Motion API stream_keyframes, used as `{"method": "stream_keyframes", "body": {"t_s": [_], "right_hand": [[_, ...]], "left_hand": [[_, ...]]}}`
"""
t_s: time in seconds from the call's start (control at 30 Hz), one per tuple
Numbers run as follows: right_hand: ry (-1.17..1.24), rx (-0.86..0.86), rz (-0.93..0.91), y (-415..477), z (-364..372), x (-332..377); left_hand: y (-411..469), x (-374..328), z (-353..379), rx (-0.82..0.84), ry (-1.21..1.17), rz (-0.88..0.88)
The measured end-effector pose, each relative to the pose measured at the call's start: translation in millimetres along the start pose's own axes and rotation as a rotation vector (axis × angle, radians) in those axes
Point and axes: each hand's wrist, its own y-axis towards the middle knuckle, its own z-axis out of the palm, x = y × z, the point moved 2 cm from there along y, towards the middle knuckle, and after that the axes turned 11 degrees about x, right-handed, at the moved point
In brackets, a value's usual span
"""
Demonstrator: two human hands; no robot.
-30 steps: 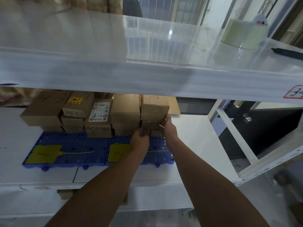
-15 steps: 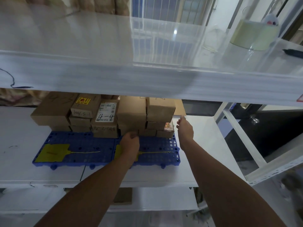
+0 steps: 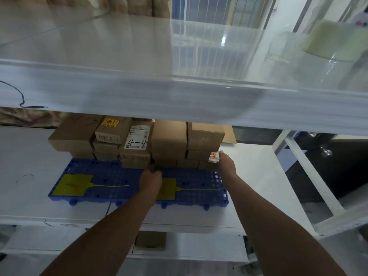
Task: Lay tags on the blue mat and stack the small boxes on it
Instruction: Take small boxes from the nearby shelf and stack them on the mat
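A blue perforated mat lies on the white shelf. Two yellow tags rest flat on it, one at the left and one at the middle, partly under my left forearm. Several small brown boxes stand stacked along the mat's back half; one bears "4-4". My left hand touches the front of the lowest box in the middle stack, with its fingertips mostly hidden. My right hand presses flat against the right side of the stack, next to a small box with an orange-marked label.
A glossy white upper shelf overhangs the boxes and hides their tops. A flat cardboard sheet leans behind the stack. The rack's white frame stands to the right. A small brown box sits on the shelf below.
Both hands have let go of the box they held against the right stack. My left hand dropped to the stack's bottom front and my right moved to its right side.
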Motion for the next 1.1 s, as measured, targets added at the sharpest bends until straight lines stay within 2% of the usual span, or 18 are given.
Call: {"method": "stream_keyframes", "body": {"t_s": [0.1,0.17,0.37,0.6,0.7,0.8,0.87,0.93,1.03,1.1], "right_hand": [[0.031,0.013,-0.006,4.9,-1.6,-5.5],[-0.049,0.003,-0.050,2.7,0.2,-7.4],[-0.215,-0.168,-0.002,-31.5,5.2,-37.3],[-0.489,-0.181,-0.057,-91.2,47.5,-19.5],[-0.524,-0.157,-0.072,-114.3,91.8,-6.8],[-0.595,-0.115,-0.158,-141.4,148.6,14.4],[-0.540,-0.099,-0.144,-153.7,183.0,27.7],[-0.386,-0.131,-0.098,-155.2,210.6,39.1],[-0.064,-0.110,-0.039,-155.6,242.1,57.2],[0.037,-0.101,-0.013,-148.5,255.9,67.7]], "left_hand": [[2.4,2.8,5.9,0.015,-0.027,0.027],[-0.2,6.4,2.3,-0.008,-0.029,0.021],[-8.7,20.4,-41.5,-0.109,-0.016,0.039],[-8.8,32.1,-142.1,-0.190,-0.002,0.139],[-4.4,37.0,-193.1,-0.227,-0.039,0.136],[-5.3,34.1,-250.4,-0.305,0.060,0.141],[-2.8,29.1,-288.2,-0.360,0.073,0.166],[8.0,27.0,-322.0,-0.357,0.032,0.179],[35.6,27.5,-360.4,-0.236,-0.041,0.167],[56.3,24.2,-373.3,-0.125,-0.094,0.180]]}}
